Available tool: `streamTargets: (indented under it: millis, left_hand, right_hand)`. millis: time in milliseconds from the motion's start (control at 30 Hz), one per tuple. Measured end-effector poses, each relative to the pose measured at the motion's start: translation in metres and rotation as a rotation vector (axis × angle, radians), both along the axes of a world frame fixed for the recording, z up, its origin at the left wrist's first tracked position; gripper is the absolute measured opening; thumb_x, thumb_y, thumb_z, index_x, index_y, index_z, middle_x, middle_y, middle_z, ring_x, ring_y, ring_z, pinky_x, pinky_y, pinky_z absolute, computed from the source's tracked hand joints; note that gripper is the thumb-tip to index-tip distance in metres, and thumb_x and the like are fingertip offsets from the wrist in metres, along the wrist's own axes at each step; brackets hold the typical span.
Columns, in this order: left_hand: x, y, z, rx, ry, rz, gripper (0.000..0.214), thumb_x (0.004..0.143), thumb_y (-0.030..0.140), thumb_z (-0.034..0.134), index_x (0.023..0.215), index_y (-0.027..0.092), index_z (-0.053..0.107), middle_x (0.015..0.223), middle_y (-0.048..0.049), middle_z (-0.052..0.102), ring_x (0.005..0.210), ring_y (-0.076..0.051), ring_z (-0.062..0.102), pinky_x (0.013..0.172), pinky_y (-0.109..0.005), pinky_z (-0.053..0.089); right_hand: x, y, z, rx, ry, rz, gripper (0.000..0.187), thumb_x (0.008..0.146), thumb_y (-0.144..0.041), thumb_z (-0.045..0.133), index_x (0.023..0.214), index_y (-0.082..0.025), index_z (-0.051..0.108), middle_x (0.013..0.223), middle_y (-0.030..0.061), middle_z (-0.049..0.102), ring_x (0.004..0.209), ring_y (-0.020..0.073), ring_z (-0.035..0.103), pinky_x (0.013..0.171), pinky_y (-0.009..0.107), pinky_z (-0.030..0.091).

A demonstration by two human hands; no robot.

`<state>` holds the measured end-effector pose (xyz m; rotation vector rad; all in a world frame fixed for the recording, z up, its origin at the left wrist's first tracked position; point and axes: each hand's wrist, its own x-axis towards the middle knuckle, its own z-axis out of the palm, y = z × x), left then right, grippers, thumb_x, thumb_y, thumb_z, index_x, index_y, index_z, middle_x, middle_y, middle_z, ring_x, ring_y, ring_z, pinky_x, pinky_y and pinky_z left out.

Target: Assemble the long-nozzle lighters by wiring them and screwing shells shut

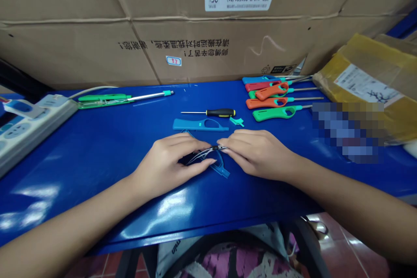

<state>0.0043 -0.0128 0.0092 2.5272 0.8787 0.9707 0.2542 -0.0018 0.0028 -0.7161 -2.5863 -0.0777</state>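
Above the blue bench, my left hand [174, 156] and my right hand [260, 152] meet at a small black part with thin white wires [215, 148]. The left index fingertip is on its left end, with the left thumb a little lower. My right fingertips pinch its other end, where a bit of metal shows. Under the hands lies one blue lighter casing half [222, 169], partly covered by my left hand. Just beyond is another blue casing half [192, 124]. Behind that lie a black and yellow screwdriver [220, 113] and small turquoise pieces [236, 121].
Several assembled lighters [270, 114] lie stacked at the back right, beside a taped carton [368, 82]. An opened green lighter with a metal tube [107, 100] lies at the left near a white power strip [39, 126]. A large cardboard box [182, 30] walls off the back.
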Motion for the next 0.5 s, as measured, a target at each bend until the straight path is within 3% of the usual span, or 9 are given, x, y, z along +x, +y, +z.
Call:
streamTargets:
  millis: [267, 500]
  left_hand:
    - [0.0013, -0.0001, 0.0007, 0.044, 0.002, -0.059, 0.011, 0.093, 0.014, 0.066, 0.100, 0.017, 0.074, 0.092, -0.0028, 0.078, 0.079, -0.014, 0.073, 0.077, -0.027, 0.059]
    - [0.0041, -0.0012, -0.0002, 0.003, 0.008, -0.028, 0.011, 0.094, 0.016, 0.065, 0.099, 0.016, 0.074, 0.089, -0.0027, 0.079, 0.078, -0.014, 0.073, 0.074, -0.027, 0.059]
  right_hand:
    - [-0.0016, -0.0003, -0.0007, 0.004, -0.067, -0.015, 0.029, 0.104, -0.026, 0.047, 0.121, -0.016, 0.069, 0.095, 0.0045, 0.078, 0.083, 0.0154, 0.072, 0.072, 0.026, 0.052]
    - [-0.0054, -0.0021, -0.0027, -0.011, -0.076, -0.029, 0.028, 0.104, -0.026, 0.046, 0.119, -0.014, 0.066, 0.097, 0.0060, 0.077, 0.085, 0.0174, 0.071, 0.070, 0.028, 0.050]
